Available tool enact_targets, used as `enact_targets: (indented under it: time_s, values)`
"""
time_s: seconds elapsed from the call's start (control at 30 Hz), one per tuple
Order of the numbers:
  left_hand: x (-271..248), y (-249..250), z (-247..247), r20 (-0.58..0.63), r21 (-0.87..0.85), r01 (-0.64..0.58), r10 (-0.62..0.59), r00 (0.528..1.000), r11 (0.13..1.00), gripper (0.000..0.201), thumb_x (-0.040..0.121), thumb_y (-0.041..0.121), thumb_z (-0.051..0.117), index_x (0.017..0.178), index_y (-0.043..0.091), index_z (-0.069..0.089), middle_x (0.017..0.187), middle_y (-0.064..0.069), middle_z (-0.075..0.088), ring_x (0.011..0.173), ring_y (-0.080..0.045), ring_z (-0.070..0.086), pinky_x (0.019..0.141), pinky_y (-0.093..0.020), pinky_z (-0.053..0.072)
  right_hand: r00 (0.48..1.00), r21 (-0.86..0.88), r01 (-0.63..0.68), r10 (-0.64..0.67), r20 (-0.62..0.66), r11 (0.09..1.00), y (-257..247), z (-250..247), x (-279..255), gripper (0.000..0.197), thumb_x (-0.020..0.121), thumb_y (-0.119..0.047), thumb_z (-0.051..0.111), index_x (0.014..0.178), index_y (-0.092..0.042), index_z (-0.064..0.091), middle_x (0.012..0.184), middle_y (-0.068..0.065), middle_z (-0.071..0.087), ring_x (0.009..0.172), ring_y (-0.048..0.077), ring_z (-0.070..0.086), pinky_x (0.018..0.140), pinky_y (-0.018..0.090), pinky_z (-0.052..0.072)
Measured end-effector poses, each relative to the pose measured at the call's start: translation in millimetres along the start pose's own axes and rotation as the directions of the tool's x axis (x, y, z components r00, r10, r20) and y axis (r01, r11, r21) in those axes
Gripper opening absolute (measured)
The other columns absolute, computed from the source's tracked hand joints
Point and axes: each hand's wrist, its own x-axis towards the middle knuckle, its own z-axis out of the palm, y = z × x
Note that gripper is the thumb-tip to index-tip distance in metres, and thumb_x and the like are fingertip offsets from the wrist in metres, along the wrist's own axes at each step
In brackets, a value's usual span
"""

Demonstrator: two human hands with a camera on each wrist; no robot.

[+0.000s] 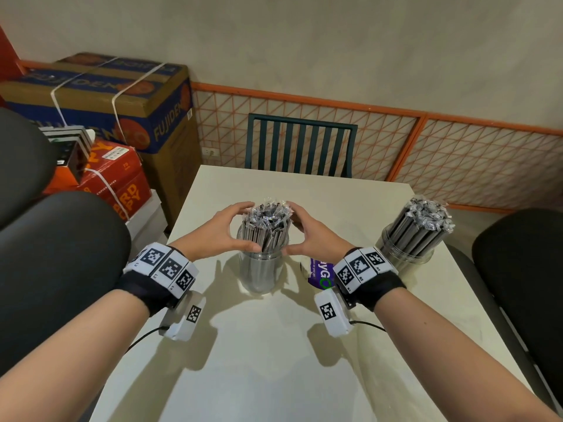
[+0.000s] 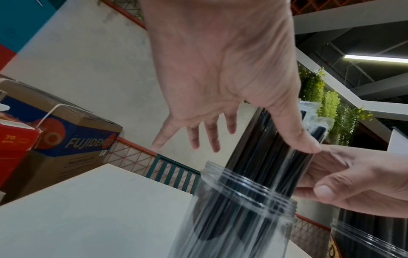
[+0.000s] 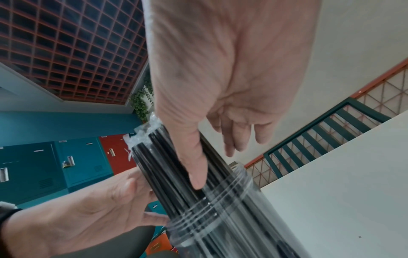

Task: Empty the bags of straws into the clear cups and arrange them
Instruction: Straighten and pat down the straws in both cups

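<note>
**Both hands gather the straws in the near cup**

The white table (image 1: pixel 304 345) carries 2 clear cups. The far cup (image 1: pixel 405 254), at about 3 o'clock from the hands, is full of wrapped straws and nobody touches it. The near cup (image 1: pixel 261 271) stands at the centre of the table, and its bundle of straws (image 1: pixel 267 226) rises well above the rim.

The step in hand seems to be the arranging: the straws are already inside the cup, and the hands shape the bundle. The left hand (image 1: pixel 224 231) is at 9 o'clock of the bundle, the right hand (image 1: pixel 310 236) at 3 o'clock. Each hand is spread in a wide curve; both thumbs press the near side of the straws just above the rim, and the fingers reach around the far side near the top. Whether those fingers touch the wrappers, I cannot tell.

I judge that the next move calls for a soft squeeze and small taps, so the straws stand even and the light cup does not tip. A purple bag (image 1: pixel 320 274) lies just beside the cup at 4 o'clock, under the right wrist.
</note>
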Motion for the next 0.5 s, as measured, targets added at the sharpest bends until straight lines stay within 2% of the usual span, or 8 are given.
enact_targets:
  time_s: [0.07, 0.17, 0.23, 0.27, 0.3, 0.37, 0.5]
  values:
    - [-6, 1, -2, -0.006, 0.032, 0.059, -0.059, 0.998, 0.998, 0.110, 0.050, 0.065, 0.072, 0.144, 0.031, 0.025, 0.147, 0.002, 0.036, 0.136, -0.016, 0.030, 0.113, -0.038, 0.025, 0.999, -0.030, -0.032, 0.031, -0.030, 0.999, 1, -5, -6, 0.094, 0.080, -0.010, 0.071, 0.150, -0.015, 0.010, 0.150, 0.007, 0.035, 0.141, 0.021, 0.031, 0.114, 0.028, 0.026]
    - [-15, 0, -2, -0.016, 0.064, 0.151, -0.150, 0.989, 0.986, 0.096, 0.069, 0.046, 0.073, 0.146, 0.021, 0.022, 0.149, -0.002, 0.034, 0.136, -0.019, 0.033, 0.110, -0.034, 0.026, 0.990, -0.018, -0.053, 0.051, -0.129, 0.998, 3, -13, -17, 0.083, 0.084, -0.009, 0.066, 0.149, -0.014, 0.014, 0.145, 0.008, 0.042, 0.138, 0.022, 0.036, 0.110, 0.028, 0.030]
    - [-24, -3, 0, -0.001, 0.087, 0.226, -0.226, 0.974, 0.970, 0.089, 0.076, 0.042, 0.069, 0.147, 0.018, 0.020, 0.150, -0.003, 0.033, 0.136, -0.021, 0.033, 0.110, -0.033, 0.026, 0.978, -0.008, -0.068, 0.065, -0.200, 0.998, 3, -17, -27, 0.073, 0.088, -0.008, 0.061, 0.148, -0.013, 0.020, 0.138, 0.009, 0.048, 0.128, 0.023, 0.047, 0.102, 0.028, 0.039]
    - [-29, -4, 1, 0.005, 0.102, 0.262, -0.263, 0.965, 0.960, 0.087, 0.078, 0.043, 0.067, 0.147, 0.017, 0.021, 0.150, -0.004, 0.034, 0.136, -0.021, 0.033, 0.110, -0.033, 0.026, 0.971, -0.013, -0.072, 0.067, -0.231, 0.997, 4, -19, -34, 0.068, 0.089, -0.008, 0.058, 0.147, -0.013, 0.022, 0.134, 0.009, 0.051, 0.118, 0.022, 0.053, 0.093, 0.026, 0.043]
    - [-34, -5, 3, 0.007, 0.114, 0.290, -0.292, 0.956, 0.950, 0.084, 0.080, 0.045, 0.064, 0.146, 0.016, 0.022, 0.150, -0.005, 0.035, 0.136, -0.022, 0.034, 0.110, -0.033, 0.026, 0.963, -0.024, -0.072, 0.063, -0.263, 0.997, 4, -20, -41, 0.064, 0.090, -0.009, 0.056, 0.146, -0.014, 0.025, 0.130, 0.008, 0.053, 0.106, 0.021, 0.056, 0.085, 0.025, 0.044]
    - [-45, -3, 8, 0.010, 0.121, 0.335, -0.339, 0.941, 0.934, 0.079, 0.082, 0.047, 0.060, 0.145, 0.013, 0.027, 0.147, -0.007, 0.039, 0.133, -0.023, 0.038, 0.109, -0.034, 0.029, 0.948, -0.050, -0.067, 0.048, -0.313, 0.996, 7, -24, -58, 0.058, 0.092, -0.009, 0.054, 0.144, -0.014, 0.029, 0.123, 0.006, 0.056, 0.092, 0.017, 0.055, 0.078, 0.024, 0.042]
    - [-71, 11, 32, 0.004, 0.117, 0.388, -0.391, 0.920, 0.914, 0.058, 0.088, 0.045, 0.054, 0.134, 0.010, 0.044, 0.137, -0.009, 0.050, 0.121, -0.024, 0.050, 0.096, -0.032, 0.040, 0.961, -0.055, -0.047, 0.030, -0.274, 0.997, 20, -32, -104, 0.038, 0.093, -0.013, 0.050, 0.131, -0.015, 0.047, 0.111, 0.006, 0.064, 0.086, 0.019, 0.062, 0.071, 0.021, 0.048]
